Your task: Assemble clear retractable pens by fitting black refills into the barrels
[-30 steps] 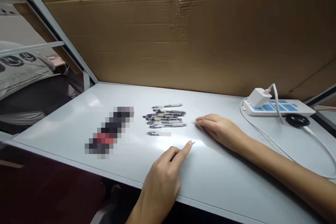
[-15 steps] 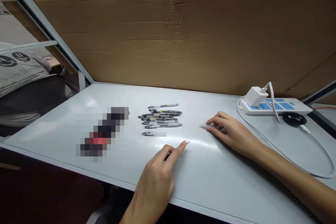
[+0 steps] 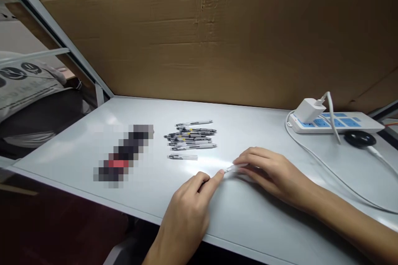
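Overall: a white tabletop (image 3: 248,219) seen from above, with a sheet of corrugated cardboard (image 3: 199,41) standing along its far edge.

Far left of the fingers, off the table: a grey metal frame (image 3: 52,33) and a printed sack (image 3: 25,85).

Right of the fingers: a power strip (image 3: 351,126) with a white charger (image 3: 310,110) plugged in, a white cable (image 3: 338,184) curving along the tabletop, and a round black object (image 3: 360,138).

Left of the fingers: a blurred object (image 3: 122,153) with a red band, lying diagonally, too pixelated to name.

Beyond the fingers: a loose pile of pens (image 3: 190,136), lying roughly parallel; a lone pen (image 3: 182,157) lies apart, on the side of the pile nearest the fingers.

Hands: the left hand (image 3: 185,207) enters from the near edge; the right hand (image 3: 270,172) enters from the right. They are just apart, close above the tabletop.

Right fingers (image 3: 248,158): curled narrowly around the held object.

Left index fingertip (image 3: 219,175): extended, touching the held object's tip; any grip cannot be told.

Held object: a slim translucent pen (image 3: 236,168) between the hands, its long axis nearly level across the view, its metal tip pointing left toward the left index fingertip.
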`<control>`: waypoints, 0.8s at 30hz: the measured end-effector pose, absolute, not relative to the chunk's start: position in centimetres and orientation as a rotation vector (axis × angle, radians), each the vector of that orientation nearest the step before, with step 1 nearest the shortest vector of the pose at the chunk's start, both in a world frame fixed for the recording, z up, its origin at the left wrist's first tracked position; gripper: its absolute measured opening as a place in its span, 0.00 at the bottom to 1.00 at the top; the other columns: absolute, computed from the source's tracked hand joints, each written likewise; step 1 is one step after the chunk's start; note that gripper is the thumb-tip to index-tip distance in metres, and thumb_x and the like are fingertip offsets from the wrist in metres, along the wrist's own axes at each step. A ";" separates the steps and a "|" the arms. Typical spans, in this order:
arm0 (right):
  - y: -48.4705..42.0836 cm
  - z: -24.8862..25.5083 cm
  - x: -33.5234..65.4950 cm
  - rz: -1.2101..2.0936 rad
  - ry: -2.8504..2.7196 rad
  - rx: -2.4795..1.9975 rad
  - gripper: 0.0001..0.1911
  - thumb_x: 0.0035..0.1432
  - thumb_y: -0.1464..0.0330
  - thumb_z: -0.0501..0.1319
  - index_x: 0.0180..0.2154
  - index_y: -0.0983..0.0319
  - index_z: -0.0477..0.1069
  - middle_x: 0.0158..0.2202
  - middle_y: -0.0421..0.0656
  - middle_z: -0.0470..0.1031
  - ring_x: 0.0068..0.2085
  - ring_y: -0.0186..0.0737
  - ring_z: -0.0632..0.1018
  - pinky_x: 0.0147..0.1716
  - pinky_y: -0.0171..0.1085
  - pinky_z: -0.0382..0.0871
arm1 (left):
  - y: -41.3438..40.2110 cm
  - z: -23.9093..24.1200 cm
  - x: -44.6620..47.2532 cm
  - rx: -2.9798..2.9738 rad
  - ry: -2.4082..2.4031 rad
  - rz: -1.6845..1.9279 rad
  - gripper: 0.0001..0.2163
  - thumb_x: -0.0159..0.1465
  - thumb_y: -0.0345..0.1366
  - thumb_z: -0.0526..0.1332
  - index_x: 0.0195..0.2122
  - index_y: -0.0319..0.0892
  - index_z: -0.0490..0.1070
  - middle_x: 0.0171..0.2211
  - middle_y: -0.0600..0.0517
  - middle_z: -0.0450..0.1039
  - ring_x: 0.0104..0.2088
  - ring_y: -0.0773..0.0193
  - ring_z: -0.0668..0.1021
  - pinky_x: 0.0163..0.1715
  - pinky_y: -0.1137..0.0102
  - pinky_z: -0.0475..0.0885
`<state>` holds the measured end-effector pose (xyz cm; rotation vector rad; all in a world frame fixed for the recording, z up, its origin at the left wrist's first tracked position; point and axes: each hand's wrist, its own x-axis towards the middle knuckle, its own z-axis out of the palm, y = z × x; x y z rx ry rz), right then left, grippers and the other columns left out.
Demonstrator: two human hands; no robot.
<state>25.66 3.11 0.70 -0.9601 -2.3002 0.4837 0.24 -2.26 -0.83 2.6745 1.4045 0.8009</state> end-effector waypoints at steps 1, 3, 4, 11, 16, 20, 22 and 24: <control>3.1 0.7 25.6 0.470 -2.318 -0.934 0.10 0.72 0.69 0.56 0.48 0.60 0.75 0.42 0.46 0.81 0.41 0.40 0.81 0.40 0.38 0.75 | -2.3 -0.9 0.3 2.692 1.399 0.809 0.35 0.57 0.13 0.45 0.62 0.44 0.69 0.38 0.49 0.76 0.31 0.62 0.80 0.30 0.67 0.80; 2.9 0.8 25.4 0.453 -2.355 -0.881 0.10 0.73 0.69 0.56 0.49 0.60 0.76 0.41 0.46 0.81 0.41 0.41 0.81 0.39 0.38 0.75 | -2.4 -0.9 0.4 2.696 1.387 0.817 0.35 0.56 0.13 0.46 0.61 0.44 0.69 0.38 0.50 0.76 0.31 0.62 0.79 0.29 0.67 0.79; 2.8 0.9 25.3 0.452 -2.368 -0.853 0.11 0.73 0.69 0.56 0.49 0.60 0.76 0.40 0.46 0.81 0.40 0.40 0.81 0.39 0.38 0.75 | -2.4 -0.9 0.4 2.692 1.376 0.828 0.35 0.56 0.13 0.45 0.61 0.44 0.69 0.38 0.50 0.76 0.31 0.62 0.79 0.29 0.68 0.79; 2.1 0.7 24.7 0.463 -2.445 -0.729 0.10 0.72 0.69 0.58 0.51 0.59 0.75 0.40 0.44 0.82 0.39 0.39 0.80 0.38 0.38 0.73 | -2.5 -0.9 0.4 2.523 1.283 1.042 0.13 0.71 0.22 0.55 0.51 0.42 0.70 0.37 0.52 0.79 0.36 0.62 0.80 0.39 0.66 0.80; 1.5 0.3 24.0 0.415 -2.486 -0.682 0.11 0.73 0.69 0.56 0.53 0.57 0.73 0.40 0.43 0.81 0.38 0.38 0.80 0.36 0.37 0.71 | -2.9 -0.8 0.6 2.357 1.173 1.063 0.12 0.71 0.23 0.58 0.51 0.45 0.69 0.41 0.53 0.78 0.39 0.66 0.81 0.42 0.73 0.79; 1.1 0.1 23.4 0.275 -2.571 -0.692 0.14 0.74 0.71 0.50 0.49 0.59 0.73 0.34 0.41 0.76 0.30 0.38 0.74 0.28 0.37 0.65 | -3.2 0.1 1.4 2.191 1.125 1.083 0.13 0.70 0.22 0.57 0.50 0.46 0.68 0.45 0.51 0.71 0.41 0.68 0.79 0.39 0.76 0.78; 1.0 0.0 23.3 0.216 -2.597 -0.702 0.15 0.75 0.70 0.47 0.48 0.59 0.72 0.33 0.41 0.73 0.29 0.38 0.72 0.27 0.37 0.63 | -3.2 0.7 1.9 2.103 1.116 1.054 0.13 0.72 0.25 0.56 0.54 0.47 0.66 0.48 0.49 0.70 0.41 0.66 0.79 0.41 0.74 0.79; 1.0 -0.1 23.3 0.149 -2.611 -0.706 0.15 0.75 0.68 0.48 0.51 0.58 0.72 0.33 0.40 0.71 0.29 0.38 0.71 0.27 0.38 0.62 | -3.3 1.2 2.7 2.040 1.092 1.041 0.14 0.75 0.33 0.55 0.60 0.48 0.63 0.51 0.46 0.70 0.44 0.63 0.79 0.44 0.69 0.80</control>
